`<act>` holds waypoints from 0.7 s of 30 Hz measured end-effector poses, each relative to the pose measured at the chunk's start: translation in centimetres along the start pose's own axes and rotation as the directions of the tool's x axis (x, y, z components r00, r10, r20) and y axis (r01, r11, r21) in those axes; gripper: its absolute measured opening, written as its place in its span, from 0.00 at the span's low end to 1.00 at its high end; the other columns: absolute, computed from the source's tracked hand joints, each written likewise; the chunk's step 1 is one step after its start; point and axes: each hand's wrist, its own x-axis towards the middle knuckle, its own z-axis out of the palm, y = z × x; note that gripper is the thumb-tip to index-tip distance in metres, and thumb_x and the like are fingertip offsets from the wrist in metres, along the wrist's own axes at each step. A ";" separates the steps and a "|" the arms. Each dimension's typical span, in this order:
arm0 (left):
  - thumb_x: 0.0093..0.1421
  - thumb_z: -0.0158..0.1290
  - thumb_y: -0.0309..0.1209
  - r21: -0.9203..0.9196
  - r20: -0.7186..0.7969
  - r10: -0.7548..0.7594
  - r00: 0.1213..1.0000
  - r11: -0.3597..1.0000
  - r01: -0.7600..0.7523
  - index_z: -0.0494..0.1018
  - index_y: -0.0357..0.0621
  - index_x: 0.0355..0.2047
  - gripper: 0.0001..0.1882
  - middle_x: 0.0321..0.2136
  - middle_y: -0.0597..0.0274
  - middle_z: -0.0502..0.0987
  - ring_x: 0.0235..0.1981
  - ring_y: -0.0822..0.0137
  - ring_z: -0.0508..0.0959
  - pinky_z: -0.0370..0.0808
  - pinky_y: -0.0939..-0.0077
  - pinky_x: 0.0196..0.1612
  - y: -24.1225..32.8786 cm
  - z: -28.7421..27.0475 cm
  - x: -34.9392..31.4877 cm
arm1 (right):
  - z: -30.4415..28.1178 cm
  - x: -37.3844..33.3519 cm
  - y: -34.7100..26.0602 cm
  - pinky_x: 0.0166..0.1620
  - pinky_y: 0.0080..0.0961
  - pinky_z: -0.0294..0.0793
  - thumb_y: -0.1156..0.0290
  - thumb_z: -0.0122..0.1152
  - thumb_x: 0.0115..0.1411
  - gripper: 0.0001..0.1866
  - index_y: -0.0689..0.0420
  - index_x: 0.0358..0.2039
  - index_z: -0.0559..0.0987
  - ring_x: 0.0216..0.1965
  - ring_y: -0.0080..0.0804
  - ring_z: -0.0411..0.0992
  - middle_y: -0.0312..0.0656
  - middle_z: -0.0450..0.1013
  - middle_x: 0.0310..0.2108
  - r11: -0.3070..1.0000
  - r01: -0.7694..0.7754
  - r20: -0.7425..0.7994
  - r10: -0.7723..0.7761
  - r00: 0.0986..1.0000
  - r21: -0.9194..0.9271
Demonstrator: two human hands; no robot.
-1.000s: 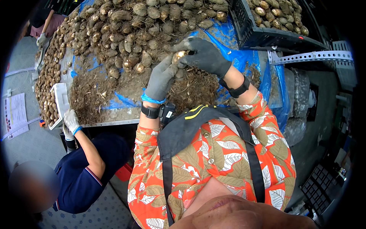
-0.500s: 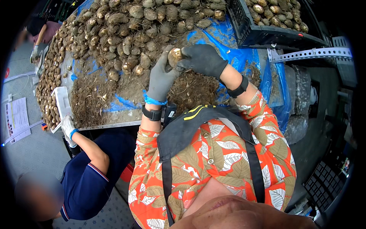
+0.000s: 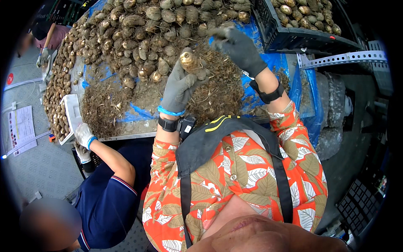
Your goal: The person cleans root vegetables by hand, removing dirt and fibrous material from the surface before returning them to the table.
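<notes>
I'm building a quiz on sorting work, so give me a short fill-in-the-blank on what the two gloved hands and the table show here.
1. The left hand holds one brown ____ upright.
2. The right hand wears a dark ____.
3. The table is covered by a ____ sheet.
4. The black crate holds more ____.

Missing words: tuber; glove; blue; tubers

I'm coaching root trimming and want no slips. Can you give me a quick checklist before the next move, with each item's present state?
1. Root held firmly in left hand: ok.
2. Right hand lifted off the root: ok.
3. Both hands gloved: ok.
4. Tool in right hand: cannot tell.
5. Crate of cleaned roots within reach: ok.
6. Co-worker's hand apart from the left hand: ok.
</notes>
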 end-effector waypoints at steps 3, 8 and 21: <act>0.53 0.61 0.26 -0.003 -0.006 -0.019 1.000 1.000 0.019 0.48 0.38 0.65 0.45 0.51 0.54 0.69 0.47 0.61 0.75 0.76 0.66 0.50 -0.3 -0.6 0.4 | 1.5 -1.8 -1.2 0.40 0.31 0.73 0.61 0.58 0.56 0.19 0.59 0.43 0.79 0.35 0.39 0.75 0.45 0.77 0.31 0.994 0.076 0.097 -0.069 0.993 -0.074; 0.53 0.58 0.24 0.769 -0.174 0.295 0.940 0.637 -0.058 0.53 0.36 0.63 0.39 0.49 0.55 0.70 0.48 0.63 0.75 0.76 0.70 0.48 -0.5 0.0 0.8 | 4.6 -3.8 -0.9 0.40 0.38 0.71 0.57 0.61 0.53 0.16 0.58 0.32 0.80 0.34 0.44 0.72 0.46 0.72 0.28 0.968 0.066 0.062 -0.053 0.997 -0.241; 0.63 0.51 0.39 0.101 -0.024 0.014 1.000 0.995 -0.011 0.50 0.44 0.66 0.35 0.43 0.56 0.73 0.39 0.63 0.76 0.77 0.65 0.41 -0.5 0.1 -0.1 | 4.9 -2.5 0.0 0.44 0.27 0.73 0.62 0.57 0.60 0.19 0.61 0.47 0.77 0.38 0.30 0.74 0.43 0.76 0.35 0.976 -0.140 0.088 0.127 0.988 0.169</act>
